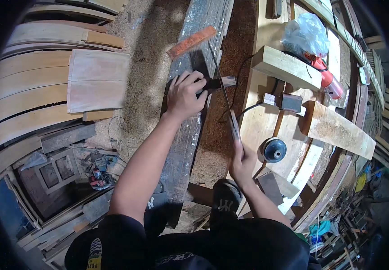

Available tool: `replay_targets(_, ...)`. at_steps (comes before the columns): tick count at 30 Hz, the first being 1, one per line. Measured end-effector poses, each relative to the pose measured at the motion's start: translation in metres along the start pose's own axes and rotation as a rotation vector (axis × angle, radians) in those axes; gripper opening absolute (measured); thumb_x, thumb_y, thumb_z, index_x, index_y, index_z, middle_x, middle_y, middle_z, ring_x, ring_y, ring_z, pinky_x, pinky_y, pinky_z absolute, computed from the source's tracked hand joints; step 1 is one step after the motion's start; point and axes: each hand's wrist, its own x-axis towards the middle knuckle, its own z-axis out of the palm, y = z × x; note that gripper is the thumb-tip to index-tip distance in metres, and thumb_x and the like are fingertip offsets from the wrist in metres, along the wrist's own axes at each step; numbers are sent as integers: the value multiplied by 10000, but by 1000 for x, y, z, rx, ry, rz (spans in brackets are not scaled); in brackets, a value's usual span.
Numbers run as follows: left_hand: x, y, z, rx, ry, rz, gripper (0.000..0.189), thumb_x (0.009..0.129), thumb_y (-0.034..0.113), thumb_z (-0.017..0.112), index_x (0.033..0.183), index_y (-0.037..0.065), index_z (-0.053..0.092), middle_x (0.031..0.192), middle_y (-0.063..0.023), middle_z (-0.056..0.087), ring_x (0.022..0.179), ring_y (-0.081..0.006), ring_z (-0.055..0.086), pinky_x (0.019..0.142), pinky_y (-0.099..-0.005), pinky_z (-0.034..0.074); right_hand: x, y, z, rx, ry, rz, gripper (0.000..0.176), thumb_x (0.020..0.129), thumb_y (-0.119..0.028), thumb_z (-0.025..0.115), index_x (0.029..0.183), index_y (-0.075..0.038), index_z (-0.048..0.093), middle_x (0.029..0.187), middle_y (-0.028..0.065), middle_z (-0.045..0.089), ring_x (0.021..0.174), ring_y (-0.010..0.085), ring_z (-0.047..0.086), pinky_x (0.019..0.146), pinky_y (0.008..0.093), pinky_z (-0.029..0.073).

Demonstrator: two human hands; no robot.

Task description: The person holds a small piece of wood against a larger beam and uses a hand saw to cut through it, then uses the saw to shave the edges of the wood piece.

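Observation:
My left hand presses down on a small dark block lying on a long dark grey plank that runs away from me. My right hand grips the handle end of a thin hand saw; its blade runs up past the dark block toward an orange wooden piece at the far end. My foot in a dark shoe rests on the near part of the work.
Curved pale boards are stacked at the left. Sawdust covers the floor. At the right lie two thick wooden blocks, a round black sander pad, a red power tool and a plastic bag.

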Motion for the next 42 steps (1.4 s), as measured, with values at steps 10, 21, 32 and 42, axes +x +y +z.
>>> replay_targets(10, 0, -1, 0, 38, -2, 23, 219, 748, 160, 789, 946, 90, 730, 1047, 0, 654, 1012, -236, 613, 848, -431, 483, 2, 7, 8, 28, 9, 10, 466, 1081, -253, 516, 711, 30, 511, 604, -37, 382, 567, 60, 345, 497, 307, 253)
replay_targets(21, 1, 1, 0, 11, -6, -7, 211, 755, 167, 789, 940, 87, 729, 1050, 9, 651, 1007, -243, 607, 839, -433, 479, -44, 36, -16, -52, 58, -11, 418, 1050, -210, 544, 718, 42, 572, 550, 18, 358, 505, 85, 359, 471, 326, 276)
replay_targets(32, 1, 3, -1, 4, 14, -1, 240, 760, 161, 791, 985, 92, 746, 1030, 5, 656, 986, -236, 613, 844, -430, 481, -88, 55, -41, -1, -64, 64, 456, 1081, -247, 494, 751, 55, 584, 551, -34, 431, 501, 70, 367, 475, 307, 254)
replay_targets(42, 1, 3, 0, 7, 7, -24, 221, 760, 158, 789, 966, 87, 749, 1046, 3, 657, 1008, -241, 615, 867, -443, 489, -39, 24, -16, 9, -51, 124, 441, 1085, -262, 494, 797, 56, 595, 594, -33, 404, 570, 62, 386, 498, 310, 284)
